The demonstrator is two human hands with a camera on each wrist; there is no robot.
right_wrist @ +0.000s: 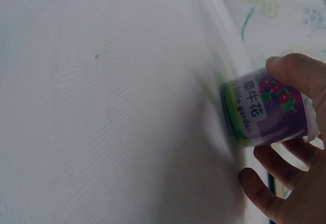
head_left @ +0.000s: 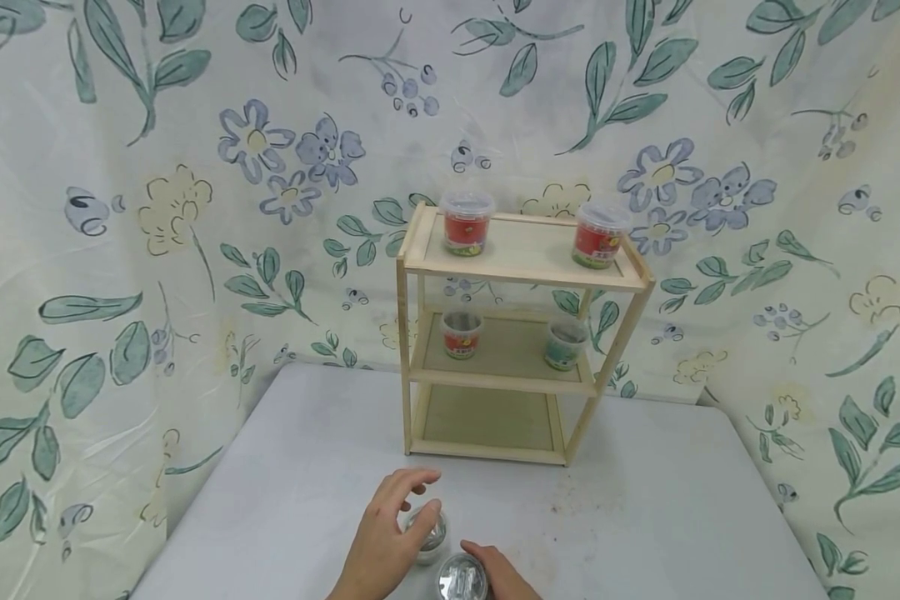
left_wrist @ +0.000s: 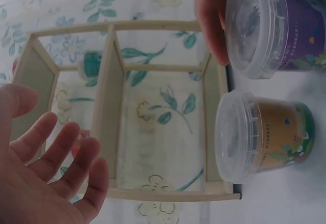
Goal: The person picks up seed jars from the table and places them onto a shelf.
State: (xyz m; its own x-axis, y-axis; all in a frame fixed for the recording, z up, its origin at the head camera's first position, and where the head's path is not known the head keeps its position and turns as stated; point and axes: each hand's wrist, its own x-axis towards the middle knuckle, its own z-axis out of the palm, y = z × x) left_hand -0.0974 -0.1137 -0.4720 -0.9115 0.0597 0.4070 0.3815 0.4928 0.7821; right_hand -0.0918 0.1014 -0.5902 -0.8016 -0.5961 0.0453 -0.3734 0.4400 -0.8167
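My left hand hovers with spread, slightly bent fingers above a clear-lidded cup, holding nothing. In the left wrist view that cup is an orange plastic cup standing on the table, apart from the fingers. My right hand grips a purple plastic cup, thumb on one side and fingers on the other. The purple cup's clear lid shows at the bottom of the head view. Its label reads "little garden". In the left wrist view, the purple cup is beside the orange one.
A three-level wooden rack stands behind the hands. Its top holds two red lidded cups, one left and one right. On the middle shelf are another red cup and a teal cup. A floral curtain hangs behind the white table.
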